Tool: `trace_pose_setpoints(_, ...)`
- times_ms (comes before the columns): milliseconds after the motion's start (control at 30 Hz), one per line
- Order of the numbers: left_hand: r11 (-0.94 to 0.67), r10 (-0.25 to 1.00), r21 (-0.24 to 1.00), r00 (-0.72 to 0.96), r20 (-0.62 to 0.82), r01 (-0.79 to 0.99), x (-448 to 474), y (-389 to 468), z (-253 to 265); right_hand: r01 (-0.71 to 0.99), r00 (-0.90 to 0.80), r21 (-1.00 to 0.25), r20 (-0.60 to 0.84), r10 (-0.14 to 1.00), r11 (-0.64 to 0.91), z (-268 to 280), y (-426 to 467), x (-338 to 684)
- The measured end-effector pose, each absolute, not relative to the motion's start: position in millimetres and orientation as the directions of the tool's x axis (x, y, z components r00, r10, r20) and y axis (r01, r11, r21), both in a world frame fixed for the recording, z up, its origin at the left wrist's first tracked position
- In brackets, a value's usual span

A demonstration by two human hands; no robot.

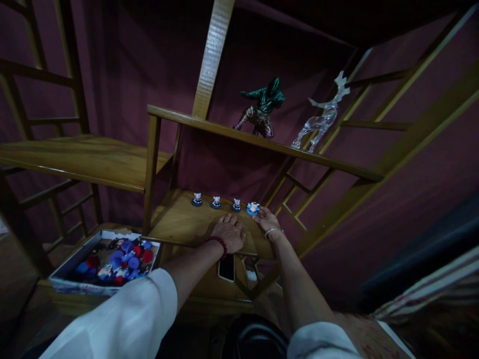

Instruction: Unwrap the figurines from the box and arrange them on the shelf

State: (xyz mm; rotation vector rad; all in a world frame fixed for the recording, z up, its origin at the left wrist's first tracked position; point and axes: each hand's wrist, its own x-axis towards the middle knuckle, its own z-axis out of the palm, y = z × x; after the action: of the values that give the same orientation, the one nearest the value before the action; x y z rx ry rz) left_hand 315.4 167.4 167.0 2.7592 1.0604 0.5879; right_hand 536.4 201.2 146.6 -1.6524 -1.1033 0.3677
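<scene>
Several small figurines stand in a row on the wooden shelf [175,227]. Three have dark round bases: a left one [196,200], a middle one [216,202] and a third [235,205]. At the row's right end is a figurine with a blue base [253,208]. My right hand [267,219], with a bracelet at the wrist, pinches the edge of that blue-based figurine. Flat on the shelf lies my left hand [229,233], fingers stretched toward the row, a red bead bracelet [220,245] on its wrist. It holds nothing.
A box [105,289] of blue, red and black figurines sits at lower left. Below my left hand lies a phone [226,268]. The upper shelf [209,128] carries a green-clad crouching figure [265,107] and a clear deer figurine [322,117]. Wooden lattice [299,199] borders the right side.
</scene>
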Motion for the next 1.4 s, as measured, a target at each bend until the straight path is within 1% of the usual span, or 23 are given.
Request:
trace_pose_setpoints(100,-0.745,0.666,0.257,0.668,0.331,0.616,315,167,166,0.456,0.613,-0.885,0.235,0.754,-0.095,147,187,530)
trace_pose_setpoints(233,-0.754,0.656,0.27,0.658,0.371,0.599,313,166,167,0.436,0.644,-0.893,0.222,0.732,-0.113,150,169,516)
trace_pose_setpoints(367,-0.751,0.659,0.291,0.648,0.382,0.592,309,165,171,0.432,0.626,-0.897,0.221,0.748,-0.097,150,159,492)
trace_pose_setpoints(467,-0.756,0.655,0.305,0.659,0.37,0.58,305,163,173,0.415,0.586,-0.904,0.182,0.789,-0.1,149,157,469)
trace_pose_setpoints(567,-0.763,0.646,0.321,0.67,0.366,0.561,297,161,173,0.49,0.519,-0.87,0.232,0.823,-0.064,149,158,448)
trace_pose_setpoints(667,-0.752,0.659,0.329,0.643,0.389,0.571,279,158,172,0.623,0.472,-0.778,0.287,0.833,-0.085,152,161,436)
trace_pose_setpoints(733,-0.713,0.699,0.346,0.584,0.412,0.609,262,159,173,0.695,0.455,-0.711,0.326,0.829,-0.102,155,163,430)
trace_pose_setpoints(767,-0.672,0.736,0.372,0.527,0.425,0.64,253,160,173,0.722,0.449,-0.682,0.339,0.827,-0.113,156,163,428)
trace_pose_setpoints(867,-0.464,0.873,0.503,0.282,0.397,0.729,227,167,175,0.764,0.451,-0.625,0.334,0.827,-0.164,160,164,422)
trace_pose_setpoints(933,-0.354,0.92,0.545,0.18,0.348,0.76,214,174,178,0.759,0.454,-0.626,0.309,0.836,-0.181,161,163,420)
trace_pose_setpoints(1000,-0.323,0.938,0.533,0.188,0.291,0.782,207,182,181,0.744,0.447,-0.644,0.279,0.85,-0.181,162,161,418)
trace_pose_setpoints(1167,-0.346,0.938,0.475,0.296,0.179,0.809,210,197,183,0.737,0.442,-0.652,0.263,0.858,-0.18,164,158,414)
trace_pose_setpoints(1267,-0.341,0.939,0.486,0.313,0.142,0.805,216,204,180,0.744,0.443,-0.645,0.279,0.852,-0.176,165,157,414)
trace_pose_setpoints(1400,-0.332,0.942,0.492,0.311,0.126,0.805,221,216,177,0.742,0.456,-0.647,0.295,0.84,-0.176,165,157,415)
